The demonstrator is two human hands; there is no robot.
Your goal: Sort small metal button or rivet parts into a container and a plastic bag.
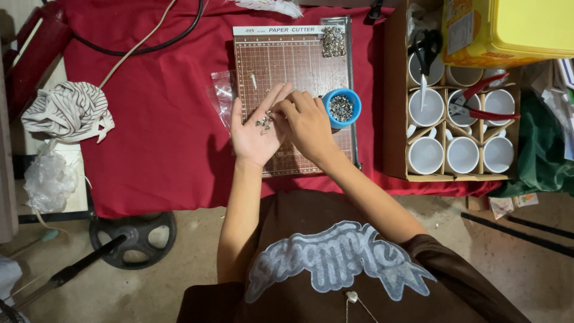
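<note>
Sorting small metal pieces over a paper cutter on the red-covered table (161, 149).

Near: left hand (256, 133) lies palm up and wide, cupping a little heap of small silver metal pieces (264, 122). Right hand (308, 122), fingers pinched narrow, picks at that heap; whether it grips one, cannot tell. Just right: blue bowl (341, 107) holding more pieces. Under both hands: brown gridded paper cutter (290, 66). Far corner of it: another loose pile (333, 42). Right: box of white mugs (457, 119), scissors and pliers inside. Judged mid-way: plenty unsorted.
</note>
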